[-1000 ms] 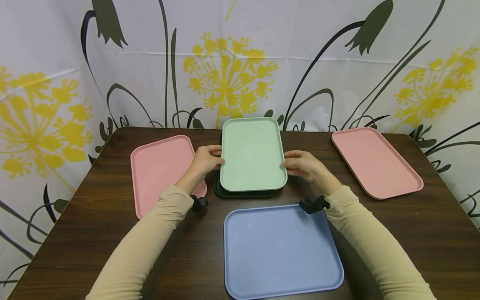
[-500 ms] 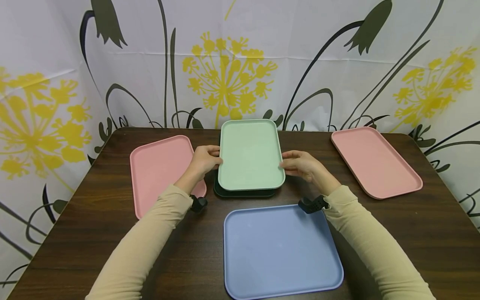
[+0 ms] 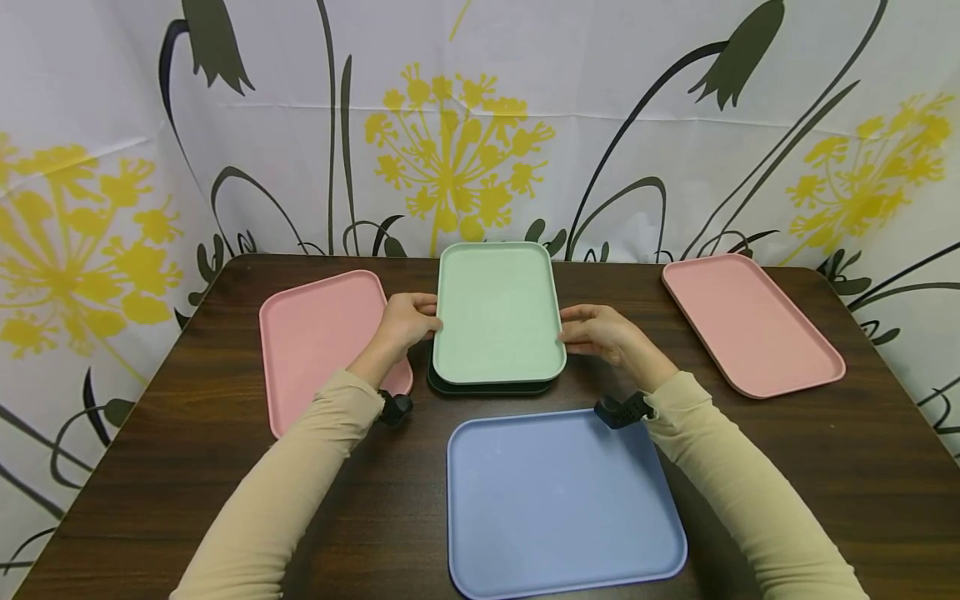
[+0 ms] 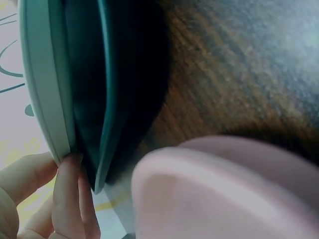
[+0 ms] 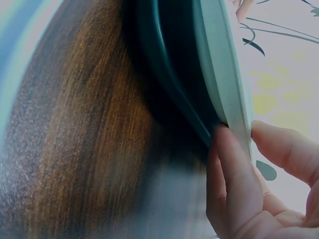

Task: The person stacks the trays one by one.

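Observation:
A light green tray (image 3: 498, 317) is held level between both hands, close over a slightly larger dark green tray (image 3: 491, 389). At its left side my left hand (image 3: 408, 321) pinches the rim between thumb and fingers. My right hand (image 3: 600, 333) does the same at the right side. In the left wrist view the fingertips sit under the light green rim (image 4: 45, 74), beside the dark green rim (image 4: 107, 74). The right wrist view shows fingers below the light green tray (image 5: 224, 64) and the thumb on its upper edge. Most of the dark green tray is hidden.
A blue tray (image 3: 562, 500) lies in front, nearest the person. One pink tray (image 3: 322, 325) lies to the left, partly under the left arm, and another pink tray (image 3: 750, 325) to the right. Behind the brown table (image 3: 187, 442) hangs a flower-patterned cloth (image 3: 465, 50).
Both hands have brought the light green tray slightly left and lower over the dark green one. The blue and pink trays have stayed where they were.

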The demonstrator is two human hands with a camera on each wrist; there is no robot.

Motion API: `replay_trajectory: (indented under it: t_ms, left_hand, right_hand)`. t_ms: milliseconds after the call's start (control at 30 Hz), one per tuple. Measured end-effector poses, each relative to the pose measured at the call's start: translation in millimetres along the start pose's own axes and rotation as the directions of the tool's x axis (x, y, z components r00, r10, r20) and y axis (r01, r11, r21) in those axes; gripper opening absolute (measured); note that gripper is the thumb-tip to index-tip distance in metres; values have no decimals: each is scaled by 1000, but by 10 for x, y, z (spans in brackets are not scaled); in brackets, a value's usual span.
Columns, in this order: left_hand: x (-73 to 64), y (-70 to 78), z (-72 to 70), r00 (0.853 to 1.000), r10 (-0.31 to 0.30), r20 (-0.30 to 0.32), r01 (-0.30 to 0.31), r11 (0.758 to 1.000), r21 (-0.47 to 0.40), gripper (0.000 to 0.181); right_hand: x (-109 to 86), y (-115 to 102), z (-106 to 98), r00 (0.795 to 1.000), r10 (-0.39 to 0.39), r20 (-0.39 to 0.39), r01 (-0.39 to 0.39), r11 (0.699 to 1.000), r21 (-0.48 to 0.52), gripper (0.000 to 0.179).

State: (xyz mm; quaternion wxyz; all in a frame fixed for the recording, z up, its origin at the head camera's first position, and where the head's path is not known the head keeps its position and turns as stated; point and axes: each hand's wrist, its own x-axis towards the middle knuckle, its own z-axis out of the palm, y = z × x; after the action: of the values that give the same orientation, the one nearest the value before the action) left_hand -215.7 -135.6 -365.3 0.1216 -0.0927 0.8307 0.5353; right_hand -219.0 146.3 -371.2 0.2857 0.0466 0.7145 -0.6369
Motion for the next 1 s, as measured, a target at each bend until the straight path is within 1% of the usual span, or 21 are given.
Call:
replay_trajectory:
  t_ms: [200, 267, 433, 633, 867, 1000]
  left_hand:
    - [19, -46, 6, 1000, -9, 8, 9, 1000, 11, 49]
    - [19, -53, 2, 1000, -13, 10, 13, 1000, 2, 50]
    - [12, -55, -10, 1000, -3, 15, 3, 1000, -7, 52]
    - [6, -53, -17, 1000, 11, 19, -12, 1000, 18, 52]
    - [21, -63, 3, 1000, 27, -8, -26, 997, 66, 50]
    - [22, -66, -2, 1000, 20, -17, -18, 997, 77, 50]
  right_hand:
    - [-1, 19, 7, 1000, -2, 8, 2, 1000, -15, 59]
    - [-2, 24, 13, 1000, -3, 14, 3, 1000, -18, 59]
    - [20, 40, 25, 1000, -3, 15, 3, 1000, -20, 60]
    - [40, 50, 34, 1000, 0, 5, 0, 999, -32, 59]
    - [48, 68, 23, 1000, 9, -2, -9, 999, -43, 60]
    - [54, 63, 32, 1000, 14, -5, -14, 999, -49, 61]
